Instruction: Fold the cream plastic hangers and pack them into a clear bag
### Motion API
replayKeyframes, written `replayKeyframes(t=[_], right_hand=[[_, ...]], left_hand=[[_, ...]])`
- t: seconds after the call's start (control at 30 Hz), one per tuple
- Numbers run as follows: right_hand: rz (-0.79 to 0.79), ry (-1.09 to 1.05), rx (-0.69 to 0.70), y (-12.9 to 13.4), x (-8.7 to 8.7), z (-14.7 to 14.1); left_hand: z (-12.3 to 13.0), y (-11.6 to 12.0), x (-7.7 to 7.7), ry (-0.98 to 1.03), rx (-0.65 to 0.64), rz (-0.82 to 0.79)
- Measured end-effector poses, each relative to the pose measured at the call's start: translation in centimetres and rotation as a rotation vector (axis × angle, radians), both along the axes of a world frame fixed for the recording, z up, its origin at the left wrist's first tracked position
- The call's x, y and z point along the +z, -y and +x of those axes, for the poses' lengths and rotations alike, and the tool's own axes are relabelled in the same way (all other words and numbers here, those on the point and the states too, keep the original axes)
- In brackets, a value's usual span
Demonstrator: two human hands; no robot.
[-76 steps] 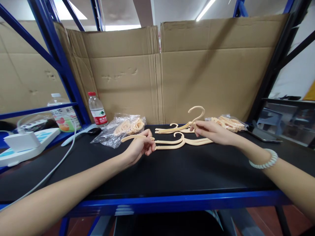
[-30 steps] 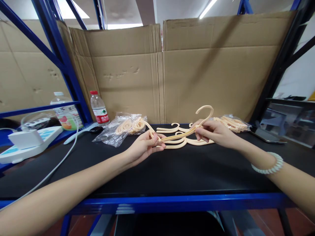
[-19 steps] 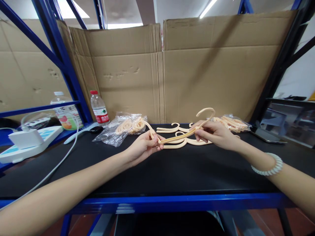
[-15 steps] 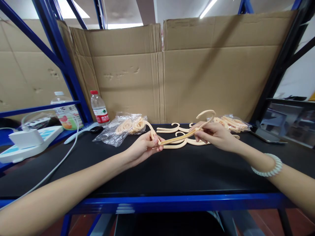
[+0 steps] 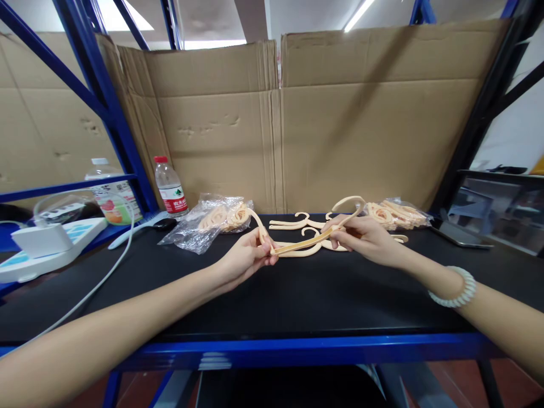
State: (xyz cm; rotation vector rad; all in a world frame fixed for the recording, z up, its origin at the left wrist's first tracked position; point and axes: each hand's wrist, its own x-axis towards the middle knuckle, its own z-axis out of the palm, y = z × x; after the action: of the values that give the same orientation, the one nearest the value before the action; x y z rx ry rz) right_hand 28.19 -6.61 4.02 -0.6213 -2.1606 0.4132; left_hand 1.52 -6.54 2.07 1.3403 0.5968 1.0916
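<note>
Left hand (image 5: pixel 246 252) pinching curved beige arm (image 5: pixel 260 225) at end of clothes hanger (image 5: pixel 301 246); right hand (image 5: pixel 369 241) pinching hanger near hook. Hanger held over black table (image 5: pixel 297 300), flat-lying hangers (image 5: pixel 284 226) behind, plastic bag (image 5: pixel 187 233) left.

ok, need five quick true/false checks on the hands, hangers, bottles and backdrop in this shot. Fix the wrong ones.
1. The left hand and right hand hold the same hanger. True.
2. The bracelet is on the left wrist. False: the bracelet is on the right.
3. The red-capped bottle is left of the left bag. True.
4. The held hanger is the only one out of a bag. False: other hangers lie loose on the table.
5. Cardboard stands behind the table. True.
</note>
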Motion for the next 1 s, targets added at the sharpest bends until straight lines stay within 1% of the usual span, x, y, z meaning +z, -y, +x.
replayKeyframes(t=[0.23,0.4,0.5,0.63,0.73,0.83,0.93,1.0], right_hand=[[-0.011,-0.037,-0.003,0.6,-0.4,-0.8],[0.002,-0.110,-0.072,0.9,-0.8,-1.6],[-0.038,-0.183,-0.057,1.1,-1.1,-2.0],[-0.066,-0.223,-0.042,1.6,-1.0,-2.5],[-0.122,-0.300,-0.015,1.6,-0.8,-2.7],[-0.202,-0.375,-0.015,1.0,-0.6,-2.5],[-0.226,-0.410,-0.112,0.0,-0.6,-1.9],[-0.199,-0.434,-0.189,-0.6,-0.5,-1.4]], left_hand=[[0.1,0.4,-0.2,-0.013,0.132,0.063],[0.4,0.5,-0.2,0.034,0.228,0.105],[0.5,0.6,-0.1,0.074,0.293,0.115],[0.4,0.5,0.0,0.098,0.385,0.133],[0.4,0.5,0.0,0.122,0.389,0.113],[0.4,0.4,0.0,0.132,0.371,0.077],[0.3,0.3,0.0,0.083,0.357,0.051],[0.2,0.3,0.0,-0.022,0.334,0.011]])
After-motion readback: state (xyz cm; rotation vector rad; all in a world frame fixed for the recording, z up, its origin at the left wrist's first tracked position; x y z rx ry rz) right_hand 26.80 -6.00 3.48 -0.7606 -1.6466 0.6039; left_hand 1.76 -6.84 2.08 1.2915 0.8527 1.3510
